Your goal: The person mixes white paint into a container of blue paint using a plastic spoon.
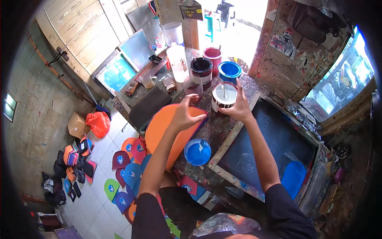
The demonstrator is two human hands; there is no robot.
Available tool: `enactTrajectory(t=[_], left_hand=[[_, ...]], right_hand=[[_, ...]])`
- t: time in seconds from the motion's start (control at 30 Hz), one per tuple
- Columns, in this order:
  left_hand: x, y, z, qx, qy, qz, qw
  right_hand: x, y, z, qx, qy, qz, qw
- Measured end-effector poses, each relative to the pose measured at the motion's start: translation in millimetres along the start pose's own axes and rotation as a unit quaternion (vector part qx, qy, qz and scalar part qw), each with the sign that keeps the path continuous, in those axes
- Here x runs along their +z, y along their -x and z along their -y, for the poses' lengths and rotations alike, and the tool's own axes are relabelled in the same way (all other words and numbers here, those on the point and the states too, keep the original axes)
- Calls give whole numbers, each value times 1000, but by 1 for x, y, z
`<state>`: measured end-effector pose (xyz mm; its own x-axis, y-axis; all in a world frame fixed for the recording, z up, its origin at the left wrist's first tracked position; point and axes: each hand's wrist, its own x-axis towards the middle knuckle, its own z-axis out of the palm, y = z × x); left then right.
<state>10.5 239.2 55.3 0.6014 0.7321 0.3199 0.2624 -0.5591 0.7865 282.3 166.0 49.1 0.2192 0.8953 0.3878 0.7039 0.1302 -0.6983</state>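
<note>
My right hand (238, 104) grips a can of white paint (223, 91) with a stick in it, at the middle of the worktable. My left hand (187, 113) is open, its fingers curved and apart, over a stack of large orange shapes (163, 135). A tub of light blue paint (195, 153) sits below it. Behind the white can stand a black can (201, 71), a blue can (229, 69), a pink can (211, 53), a white jug (177, 63) and a clear container (193, 85).
A framed screen (262, 143) with a blue squeegee (293, 179) lies at right. Printed colored panels (131, 173) are spread at lower left over the tiled floor (97, 199), near piles of cap pieces (75, 159), a box (77, 124) and a red bag (98, 123). An open doorway (230, 28) is behind.
</note>
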Motion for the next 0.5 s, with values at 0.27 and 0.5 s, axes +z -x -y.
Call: enactTrajectory(t=[0.27, 0.5], left_hand=[[78, -73, 42, 90, 76, 105, 987], [82, -77, 23, 121, 69, 27, 990]], right_hand=[[-14, -21, -24, 195, -199, 28, 960], [-40, -25, 1, 155, -215, 25, 964]])
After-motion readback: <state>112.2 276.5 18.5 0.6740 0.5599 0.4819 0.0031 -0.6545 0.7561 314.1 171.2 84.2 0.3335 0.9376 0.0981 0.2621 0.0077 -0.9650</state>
